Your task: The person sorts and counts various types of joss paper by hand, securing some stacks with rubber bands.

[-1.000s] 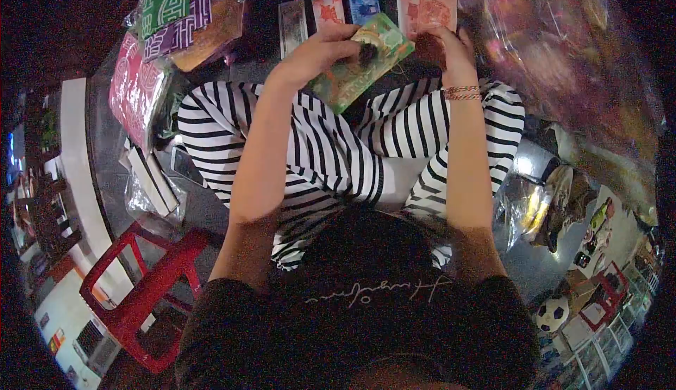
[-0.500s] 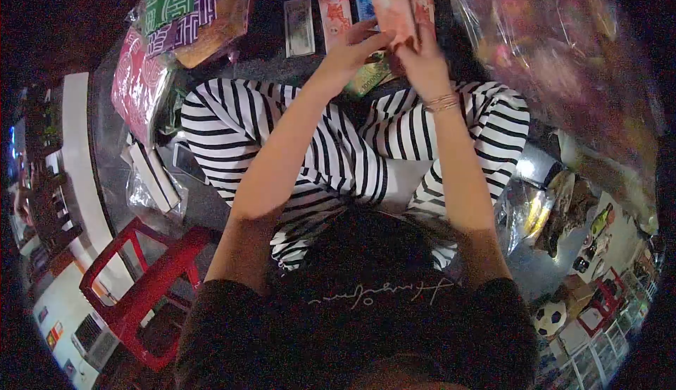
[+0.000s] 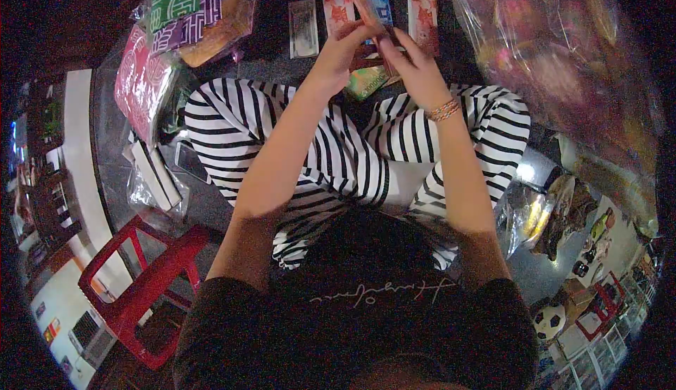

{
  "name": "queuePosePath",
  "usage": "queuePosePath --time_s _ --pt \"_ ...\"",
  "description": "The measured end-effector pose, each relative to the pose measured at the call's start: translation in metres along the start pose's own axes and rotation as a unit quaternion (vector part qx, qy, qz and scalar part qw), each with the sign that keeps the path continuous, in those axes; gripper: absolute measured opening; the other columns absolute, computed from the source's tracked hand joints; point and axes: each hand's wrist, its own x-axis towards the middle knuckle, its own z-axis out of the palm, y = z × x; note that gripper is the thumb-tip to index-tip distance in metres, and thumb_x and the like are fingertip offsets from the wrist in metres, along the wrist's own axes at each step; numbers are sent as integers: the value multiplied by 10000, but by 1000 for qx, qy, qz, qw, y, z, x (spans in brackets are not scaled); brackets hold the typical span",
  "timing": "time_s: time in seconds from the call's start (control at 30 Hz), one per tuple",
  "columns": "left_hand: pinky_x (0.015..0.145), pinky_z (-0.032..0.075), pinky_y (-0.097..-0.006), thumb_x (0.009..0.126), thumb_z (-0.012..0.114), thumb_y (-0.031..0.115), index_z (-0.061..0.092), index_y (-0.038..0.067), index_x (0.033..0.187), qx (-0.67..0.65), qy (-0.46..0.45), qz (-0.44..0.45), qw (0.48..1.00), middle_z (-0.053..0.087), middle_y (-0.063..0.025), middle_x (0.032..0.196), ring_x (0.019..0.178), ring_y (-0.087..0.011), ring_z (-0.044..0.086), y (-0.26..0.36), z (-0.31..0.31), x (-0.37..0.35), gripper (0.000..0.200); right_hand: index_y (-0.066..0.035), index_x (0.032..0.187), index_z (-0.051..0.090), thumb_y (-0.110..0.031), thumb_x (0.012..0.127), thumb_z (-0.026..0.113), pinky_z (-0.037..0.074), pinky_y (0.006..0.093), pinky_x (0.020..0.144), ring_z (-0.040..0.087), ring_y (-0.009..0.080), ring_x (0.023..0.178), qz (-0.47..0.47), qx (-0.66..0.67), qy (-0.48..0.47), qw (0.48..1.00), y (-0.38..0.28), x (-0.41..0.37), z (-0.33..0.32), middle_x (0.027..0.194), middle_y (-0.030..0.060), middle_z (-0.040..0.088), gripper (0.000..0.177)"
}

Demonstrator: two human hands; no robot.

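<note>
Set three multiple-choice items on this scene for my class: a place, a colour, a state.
1. Where is the red stool? A on the lap; B at the person's left; C before the knees.
2. What colour is the packet below the hands? A white; B black; C green.
3. How is the pink slip? A pinched up by the left hand, right hand at it; B flat on the floor; C inside a bag.
B, it stands on the left arm's side; C, green shows under the wrists; A, fingers pinch it in the air.
</note>
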Motion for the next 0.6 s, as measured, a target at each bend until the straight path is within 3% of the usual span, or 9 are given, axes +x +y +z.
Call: queuePosePath --time_s 0.13,0.23,0.33,0.4,0.6 --pt "690 507 -337 826 554 213 546 44 983 -3 -11 10 1000 576 -42 950 829 -175 583 1 1 0 231 -19 1128 495 -404 814 539 431 327 796 568 300 920 -20 10 29 999 6 5 -6 981 224 569 499" --pt "732 484 -303 819 563 176 551 30 1027 8 8 -20 1000 577 -54 985 854 -161 558 1 3 0 254 -15 1110 514 -408 806 546 431 322 794 571 275 927 6 -29 28 999 2 5 -10 998 218 567 499" --pt "687 504 -342 838 542 219 544 37 975 13 18 -5 1000 568 -49 977 845 -195 583 -1 3 1 227 -17 1107 521 -410 803 549 431 313 791 572 277 929 33 -23 19 999 3 5 -11 1002 217 569 498" --pt "681 504 -332 842 541 217 544 34 983 30 21 2 999 569 -49 972 840 -189 585 0 5 0 231 -15 1092 531 -413 796 555 431 309 789 574 272 926 -9 -29 42 999 8 6 -10 1002 204 576 497" --pt "668 502 -301 844 541 201 542 25 1015 51 13 -8 999 575 -46 958 829 -169 590 6 10 -3 245 -17 1087 531 -433 786 558 427 308 798 566 268 945 2 0 33 999 3 4 -13 1017 184 576 514"
